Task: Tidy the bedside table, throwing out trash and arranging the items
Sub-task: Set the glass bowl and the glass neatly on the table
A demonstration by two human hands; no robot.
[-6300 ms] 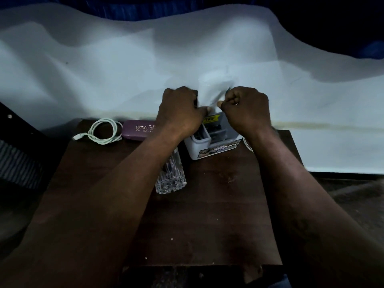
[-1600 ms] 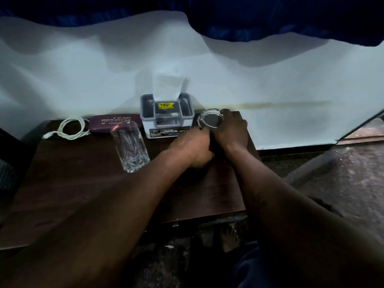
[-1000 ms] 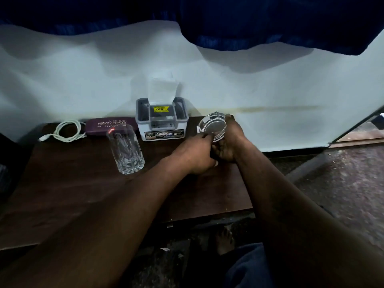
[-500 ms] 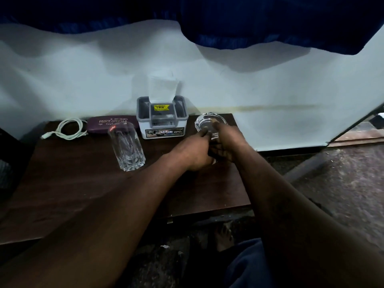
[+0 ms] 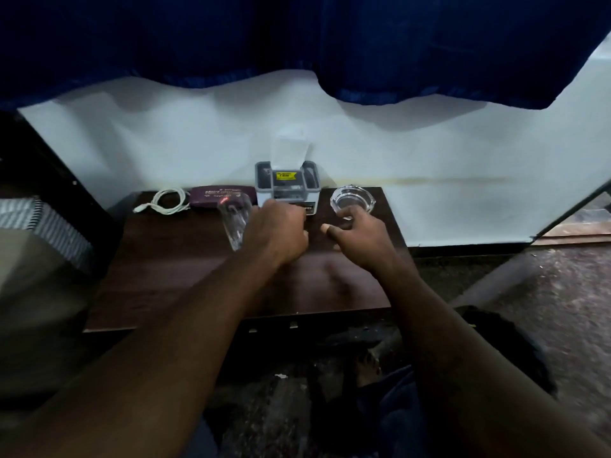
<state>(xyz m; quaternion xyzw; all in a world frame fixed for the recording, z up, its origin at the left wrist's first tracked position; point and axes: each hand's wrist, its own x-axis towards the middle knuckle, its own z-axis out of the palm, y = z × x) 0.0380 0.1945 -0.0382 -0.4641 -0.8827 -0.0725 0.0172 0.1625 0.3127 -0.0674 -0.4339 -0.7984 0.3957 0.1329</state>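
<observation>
Head view of the desk (image 5: 185, 285). The left hand (image 5: 281, 229) is curled into a loose fist and grasps nothing that can be made out; it lies just in front of the organiser (image 5: 287, 188) and may touch its front face, though blur hides the contact. The right hand (image 5: 358, 238) is released, fingers spread, empty. The ashtray (image 5: 353, 200) stands just beyond its fingertips, at the desk's far right corner, apparently free of them.

The glass (image 5: 235, 223) stands immediately to the left of the left hand, on the thumb-opposite side, nearly touching the wrist. Its long axis is roughly upright, smeared by motion blur. Beyond the glass, against the wall, lie the case (image 5: 220, 196) and, farther left, the coiled cable (image 5: 165, 201), the case's long axis running along the wall.

Judgement: the glass alone sits out of the back row, so it is the likely next object. The left hand is much the nearer; a short leftward reach suffices, with risk of tipping the glass by the forearm.
</observation>
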